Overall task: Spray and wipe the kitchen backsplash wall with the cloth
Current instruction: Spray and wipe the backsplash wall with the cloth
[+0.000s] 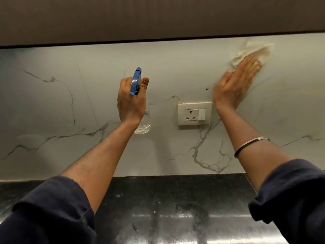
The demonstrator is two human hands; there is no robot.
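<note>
We see the cloth [253, 53], pale and crumpled, pressed flat against the backsplash wall [175, 67] high on the right, just under the dark cabinet [158, 18]. The right hand [233, 83] lies over its lower part with the fingers [249, 65] stretched out and close together, palm toward the wall, pinning the cloth rather than gripping it; the cloth and fingertips are blurred. A thin metal bangle [251, 145] sits on that forearm, and a dark blue sleeve [295, 191] is rolled back above it.

To the left, well apart from the cloth, the left hand [131, 101] is wrapped around the neck of a spray bottle [143, 126], fingers curled tight on it, thumb raised beside the blue spray head [136, 81], which points toward the wall. The clear body of the bottle shows below the hand.

Between the two hands, lower down, a cream socket plate [194, 113] with one switch is set into the wall. The wall is pale grey with dark marble-like veins. Below it runs the black, glossy table [167, 208], speckled and reflecting light
</note>
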